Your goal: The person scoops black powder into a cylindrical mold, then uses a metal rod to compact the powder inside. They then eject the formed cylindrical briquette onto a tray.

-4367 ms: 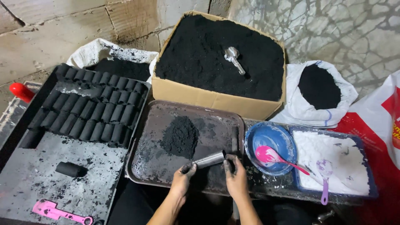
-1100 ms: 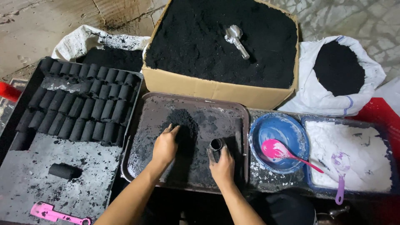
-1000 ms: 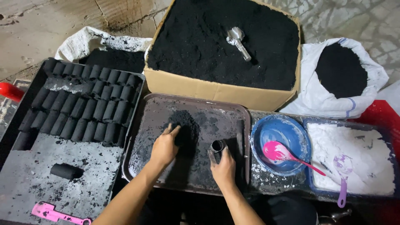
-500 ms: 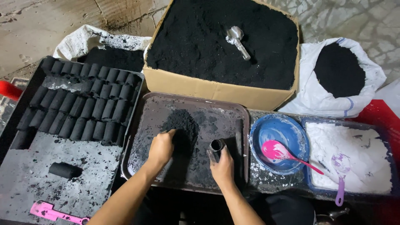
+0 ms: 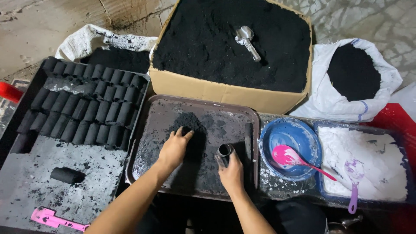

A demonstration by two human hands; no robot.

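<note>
Head view: the left hand (image 5: 174, 149) lies flat, fingers spread, on the black powder pile (image 5: 190, 130) in the brown tray (image 5: 195, 190), gripping nothing. The right hand (image 5: 232, 169) is closed around a short black tube (image 5: 224, 151) standing upright on the tray, just right of the pile. Beyond the tray's far edge sits the cardboard box (image 5: 225, 91); right of the tray, the blue bowl (image 5: 299, 134).
</note>
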